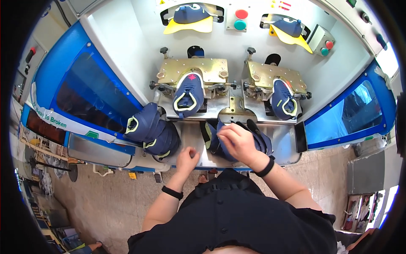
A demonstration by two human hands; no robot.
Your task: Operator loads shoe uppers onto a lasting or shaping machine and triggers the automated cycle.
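Note:
My left hand [188, 159] hovers above the metal ledge with its fingers curled in, and nothing shows in it. To its left lies a stack of navy shoe uppers [158, 137] with pale green linings. My right hand [239, 142] is over a second pile of navy uppers [263, 142] in the middle of the ledge. Its fingers are bent together; what they hold, if anything, I cannot make out. Beyond the hands, one navy upper [188, 96] sits in the left brass-plated press station [192, 67], and another upper [283, 101] in the right station [277, 78].
Two navy uppers on yellow pieces [190, 25] [292, 36] sit in openings of the back wall. Red and green push buttons [240, 19] [327, 48] are beside them. Blue-framed window panels [93, 91] [349, 112] flank the machine. Tiled floor [105, 194] lies below the ledge.

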